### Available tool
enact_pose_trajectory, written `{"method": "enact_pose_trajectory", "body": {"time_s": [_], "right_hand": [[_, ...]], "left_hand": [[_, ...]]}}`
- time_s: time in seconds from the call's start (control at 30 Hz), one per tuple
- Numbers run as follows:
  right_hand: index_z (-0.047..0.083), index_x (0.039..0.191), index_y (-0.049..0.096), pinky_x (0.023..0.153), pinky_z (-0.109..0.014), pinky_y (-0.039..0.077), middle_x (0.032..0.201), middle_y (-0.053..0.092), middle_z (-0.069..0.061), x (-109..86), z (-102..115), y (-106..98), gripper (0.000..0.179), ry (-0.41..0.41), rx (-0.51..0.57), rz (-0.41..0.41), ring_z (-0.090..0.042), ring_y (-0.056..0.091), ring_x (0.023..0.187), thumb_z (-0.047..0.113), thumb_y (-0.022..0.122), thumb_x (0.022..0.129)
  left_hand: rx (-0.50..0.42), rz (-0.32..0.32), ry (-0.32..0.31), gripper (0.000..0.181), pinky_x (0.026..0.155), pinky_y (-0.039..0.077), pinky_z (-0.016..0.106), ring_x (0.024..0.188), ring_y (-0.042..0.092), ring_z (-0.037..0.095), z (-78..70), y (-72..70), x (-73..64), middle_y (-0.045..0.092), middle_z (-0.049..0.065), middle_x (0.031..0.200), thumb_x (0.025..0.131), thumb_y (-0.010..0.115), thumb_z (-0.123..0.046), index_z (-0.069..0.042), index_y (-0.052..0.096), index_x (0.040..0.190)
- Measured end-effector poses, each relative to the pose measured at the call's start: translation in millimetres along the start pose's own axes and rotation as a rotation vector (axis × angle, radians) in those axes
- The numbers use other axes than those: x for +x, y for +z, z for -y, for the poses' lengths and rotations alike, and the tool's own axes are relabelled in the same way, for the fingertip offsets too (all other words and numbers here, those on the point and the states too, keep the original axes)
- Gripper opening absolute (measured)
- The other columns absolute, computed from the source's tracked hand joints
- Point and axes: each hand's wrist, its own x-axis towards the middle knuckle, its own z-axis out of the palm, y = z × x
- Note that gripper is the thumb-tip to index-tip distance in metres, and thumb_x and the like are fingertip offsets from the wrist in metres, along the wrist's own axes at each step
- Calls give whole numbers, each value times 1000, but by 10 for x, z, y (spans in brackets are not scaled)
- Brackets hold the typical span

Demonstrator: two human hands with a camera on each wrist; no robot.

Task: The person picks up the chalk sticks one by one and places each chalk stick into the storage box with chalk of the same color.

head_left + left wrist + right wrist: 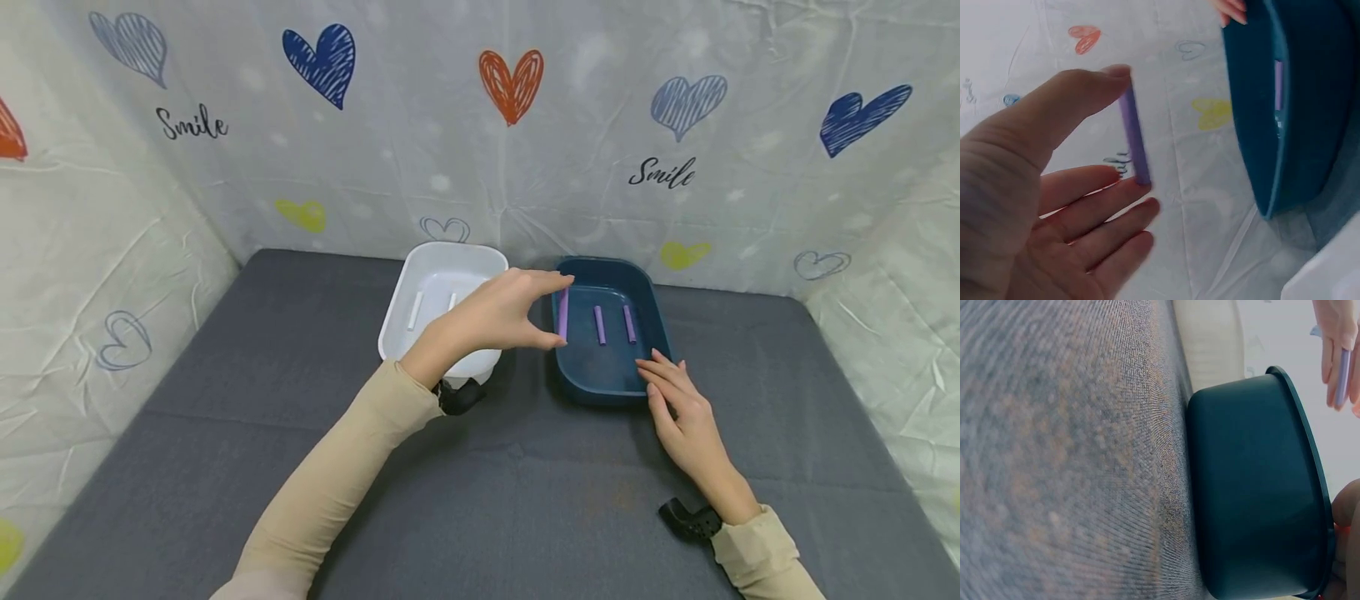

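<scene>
My left hand (498,312) pinches a purple chalk stick (1134,137) lengthwise, the thumb at one end and a fingertip at the other. In the head view this chalk appears over the left side of a dark blue tub (600,383), and the left wrist view shows it raised in the air. Two shorter purple chalk sticks (600,325) lie inside the tub. At the tub's near right corner, my right hand (682,417) holds the rim, thumb outside and fingers over the inner side. The right wrist view shows part of that grip at its edge.
A white tub (390,321) stands left of the dark blue one, with white sticks (415,311) inside; my left forearm crosses over it. Both tubs are on a grey cloth-covered table (525,517), near a back curtain (405,150) printed with hearts.
</scene>
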Motion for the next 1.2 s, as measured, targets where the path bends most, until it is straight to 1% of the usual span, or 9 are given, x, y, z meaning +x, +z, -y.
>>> {"method": "enact_pose_trajectory", "body": {"time_s": [0.2,0.33,0.5,0.63,0.77,0.93,1.03,1.1,1.2], "right_hand": [[-10,121,65,119,-46,19,128,62,-22,0,6,3,27,-3,6,-4,-32,46,135,-5,55,96],[-11,121,65,119,-45,19,127,62,-23,4,4,5,27,-11,17,-8,-33,47,135,-7,55,96],[-11,121,65,120,-41,17,127,62,-23,13,8,-6,27,-9,15,-4,-32,46,135,-6,55,96],[-11,121,65,119,-44,18,127,62,-23,14,9,-14,27,0,15,3,-31,46,136,-5,54,97],[-10,122,65,118,-49,19,128,62,-22,12,9,-18,27,10,8,9,-30,46,136,-4,54,97],[-11,121,65,115,-56,21,128,62,-23,11,3,-13,27,2,11,6,-31,46,136,-4,54,97],[-11,120,65,117,-53,21,127,62,-23,11,1,-10,26,-2,15,2,-31,46,136,-5,54,97],[-11,120,66,118,-50,20,128,62,-22,12,2,-8,26,-2,13,1,-31,46,136,-4,54,97],[-11,120,66,119,-47,19,127,62,-23,9,0,-6,27,-3,13,-1,-31,46,136,-4,54,97]], "left_hand": [[-43,38,-53,76,105,45,34,132,50,20,35,47,184,52,8,146,84,80,-33,-5,47,148],[-48,55,-112,75,102,47,35,131,50,21,67,99,294,53,6,145,85,79,-35,-7,48,148],[-18,93,-207,76,102,46,37,133,47,22,86,154,400,52,5,146,85,78,-38,-11,47,149],[9,125,-268,74,99,49,38,130,50,22,67,191,458,52,7,145,85,78,-35,-9,48,148],[29,138,-296,72,96,50,38,125,53,22,61,248,516,54,8,142,85,79,-33,-7,51,145],[66,142,-318,69,94,51,39,123,52,22,81,326,612,55,8,140,84,79,-32,-8,53,144],[89,145,-328,64,89,52,37,113,55,20,102,374,674,59,6,132,83,79,-32,-9,57,139],[103,152,-340,58,82,51,35,102,56,19,117,401,711,61,5,121,83,80,-31,-8,61,133],[117,163,-353,49,75,49,34,89,56,19,141,438,764,60,4,107,82,81,-29,-7,65,123]]}}
